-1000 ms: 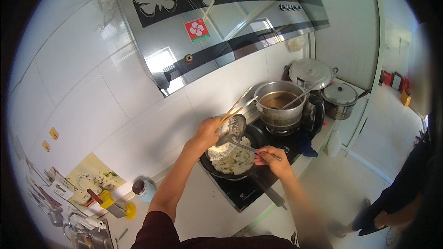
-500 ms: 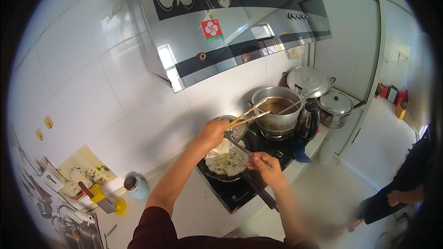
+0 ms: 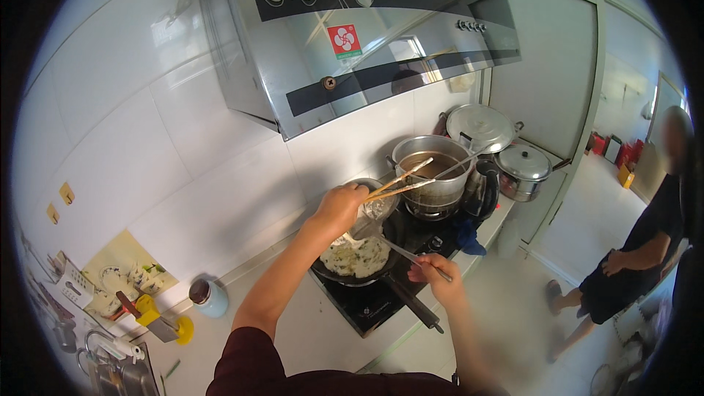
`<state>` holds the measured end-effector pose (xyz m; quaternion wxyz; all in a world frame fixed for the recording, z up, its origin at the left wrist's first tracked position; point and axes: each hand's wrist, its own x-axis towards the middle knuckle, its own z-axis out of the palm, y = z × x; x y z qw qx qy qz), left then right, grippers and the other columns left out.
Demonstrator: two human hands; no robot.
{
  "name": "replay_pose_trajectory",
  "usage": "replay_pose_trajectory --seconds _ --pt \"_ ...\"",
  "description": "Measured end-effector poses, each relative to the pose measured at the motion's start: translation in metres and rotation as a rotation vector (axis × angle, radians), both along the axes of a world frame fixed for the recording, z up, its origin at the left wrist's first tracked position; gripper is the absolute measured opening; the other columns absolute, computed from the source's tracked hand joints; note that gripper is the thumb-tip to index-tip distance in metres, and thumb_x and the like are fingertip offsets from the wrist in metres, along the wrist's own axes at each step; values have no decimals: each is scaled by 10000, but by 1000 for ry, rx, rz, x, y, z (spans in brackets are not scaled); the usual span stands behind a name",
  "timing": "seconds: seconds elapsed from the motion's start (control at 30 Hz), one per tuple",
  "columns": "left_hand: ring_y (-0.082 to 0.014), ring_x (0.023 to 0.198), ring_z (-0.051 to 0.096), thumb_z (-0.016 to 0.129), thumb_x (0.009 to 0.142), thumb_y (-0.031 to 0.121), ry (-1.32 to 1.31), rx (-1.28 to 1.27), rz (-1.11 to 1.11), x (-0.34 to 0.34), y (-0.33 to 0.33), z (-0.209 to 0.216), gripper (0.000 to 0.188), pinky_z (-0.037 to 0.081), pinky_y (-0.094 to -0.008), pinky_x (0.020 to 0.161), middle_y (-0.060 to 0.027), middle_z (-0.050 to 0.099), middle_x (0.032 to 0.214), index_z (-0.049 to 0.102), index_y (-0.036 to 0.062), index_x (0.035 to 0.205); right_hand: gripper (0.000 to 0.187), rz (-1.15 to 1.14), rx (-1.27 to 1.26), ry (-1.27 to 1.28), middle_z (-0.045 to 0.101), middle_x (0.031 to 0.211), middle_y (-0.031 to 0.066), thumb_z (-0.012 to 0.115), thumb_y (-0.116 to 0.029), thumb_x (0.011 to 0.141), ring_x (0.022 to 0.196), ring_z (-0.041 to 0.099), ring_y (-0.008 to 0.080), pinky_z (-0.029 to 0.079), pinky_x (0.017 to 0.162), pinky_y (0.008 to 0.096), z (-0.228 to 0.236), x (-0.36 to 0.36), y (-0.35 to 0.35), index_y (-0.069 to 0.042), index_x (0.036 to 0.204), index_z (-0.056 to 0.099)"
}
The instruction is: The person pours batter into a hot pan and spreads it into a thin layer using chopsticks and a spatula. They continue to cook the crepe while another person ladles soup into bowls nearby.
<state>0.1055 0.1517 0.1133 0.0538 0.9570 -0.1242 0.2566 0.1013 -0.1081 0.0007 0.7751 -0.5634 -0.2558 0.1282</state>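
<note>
My left hand (image 3: 342, 209) is closed on a pair of wooden chopsticks (image 3: 400, 189), their batter-whitened tips pointing up and right. A metal bowl (image 3: 378, 207) smeared with pale batter sits right beside its fingers; whether they also grip it is hidden. Below lies a dark frying pan (image 3: 393, 279) on the stove, with a pale, green-flecked pancake (image 3: 355, 258) spread inside. My right hand (image 3: 438, 276) pinches a metal-handled utensil (image 3: 401, 251) slanting over the pan; I cannot make out its head.
A large pot of brown liquid (image 3: 440, 189) stands behind on the black cooktop (image 3: 361, 315), with a black kettle (image 3: 482, 191) beside it. Lidded pots (image 3: 523, 165) fill the far right corner. A range hood (image 3: 381, 51) hangs overhead. Another person (image 3: 636, 257) stands at right.
The white batter between my left hand and the pan has shrunk. My right hand has shifted slightly right and lower with the utensil. The person at right shows more fully.
</note>
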Motion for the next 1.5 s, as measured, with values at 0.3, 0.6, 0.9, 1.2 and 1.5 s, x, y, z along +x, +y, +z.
replay_pose_trajectory --seconds 0.3,0.6,0.9,1.2,1.5 --pt "-382 772 555 490 726 -60 19 -22 -4 3 -16 12 97 454 -447 683 -182 545 805 504 11 792 230 87 250 299 620 941 223 464 -119 914 875 634 346 523 822 426 6 7 3 61 1030 548" --pt "-388 748 546 474 726 -49 -37 -59 1 -5 -9 17 78 446 -463 670 -192 538 788 494 11 772 214 104 391 376 607 922 236 491 -97 893 861 627 355 518 816 463 -2 15 -7 75 1006 547" --pt "-389 726 533 483 722 -53 -57 -43 26 -3 6 9 74 441 -459 651 -192 526 766 477 8 764 227 100 250 338 617 917 204 473 -99 909 878 632 329 517 836 434 -3 14 -17 82 1024 545" --pt "-388 719 529 504 722 -34 -89 -37 46 2 12 11 54 434 -466 635 -206 515 751 467 -2 746 220 6 -29 -86 613 954 112 477 -116 945 917 622 218 509 852 345 0 -8 -2 56 1049 565" --pt "-409 734 511 512 714 -22 22 -140 75 -5 15 11 67 412 -461 656 -214 515 758 458 -17 753 106 -204 -127 -669 622 841 121 543 3 856 798 608 204 469 725 276 45 -5 31 48 930 605"
